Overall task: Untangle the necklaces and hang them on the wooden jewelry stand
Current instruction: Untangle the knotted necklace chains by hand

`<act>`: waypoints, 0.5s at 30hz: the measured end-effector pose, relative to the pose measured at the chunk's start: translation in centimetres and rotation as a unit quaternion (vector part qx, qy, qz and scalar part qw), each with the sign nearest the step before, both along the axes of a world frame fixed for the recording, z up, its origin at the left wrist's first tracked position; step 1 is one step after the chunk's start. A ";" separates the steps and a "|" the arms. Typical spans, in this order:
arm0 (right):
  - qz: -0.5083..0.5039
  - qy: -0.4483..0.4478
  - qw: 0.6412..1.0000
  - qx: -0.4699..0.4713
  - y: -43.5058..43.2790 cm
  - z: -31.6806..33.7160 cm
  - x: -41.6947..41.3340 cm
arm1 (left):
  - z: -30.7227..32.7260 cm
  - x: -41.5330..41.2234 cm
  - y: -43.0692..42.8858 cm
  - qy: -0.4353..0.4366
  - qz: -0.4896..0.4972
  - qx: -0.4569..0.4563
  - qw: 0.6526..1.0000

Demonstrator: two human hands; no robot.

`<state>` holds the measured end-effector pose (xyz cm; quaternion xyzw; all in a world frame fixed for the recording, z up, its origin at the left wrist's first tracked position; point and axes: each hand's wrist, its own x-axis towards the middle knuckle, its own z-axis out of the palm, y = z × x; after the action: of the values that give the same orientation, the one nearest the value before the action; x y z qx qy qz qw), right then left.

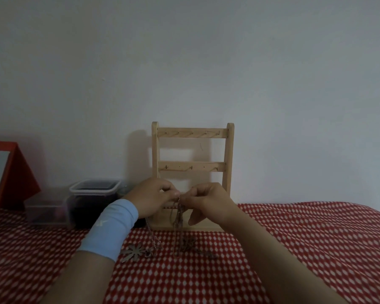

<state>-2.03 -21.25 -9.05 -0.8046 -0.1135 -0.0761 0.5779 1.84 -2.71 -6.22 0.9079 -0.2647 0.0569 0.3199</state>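
A wooden jewelry stand [192,150] with two visible hook rails stands against the wall; no necklace hangs on its hooks. In front of its lower part, my left hand [154,197] and my right hand [208,200] meet fingertip to fingertip, both pinching the top of the tangled necklaces [178,220]. The chains hang down from my fingers to the cloth. A flower-shaped pendant [134,252] lies flat on the cloth below my left wrist, which wears a light blue band. More chain and a darker pendant [190,243] rest beside it.
A red-and-white patterned cloth [294,249] covers the table. A lidded plastic box with dark contents [94,200] and a smaller clear box [45,212] sit left of the stand. A red-framed mirror [8,183] leans at the far left. A white wall rises behind.
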 end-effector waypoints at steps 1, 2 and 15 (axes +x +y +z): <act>-0.004 -0.007 1.000 -0.002 0.0 0.0 0.0 | -0.1 0.1 0.0 -0.004 -0.002 -0.005 1.000; -0.006 -0.013 1.000 -0.004 -0.1 0.0 0.0 | -0.2 0.2 0.0 -0.007 -0.006 -0.011 1.000; -0.002 0.003 0.996 0.090 -0.2 0.3 0.6 | -0.5 0.0 0.5 0.051 -0.010 0.031 0.998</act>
<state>-1.39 -21.49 -8.74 -0.7501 -0.1025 -0.0850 0.6478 1.82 -2.18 -6.68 0.9167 -0.2584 -0.0008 0.3048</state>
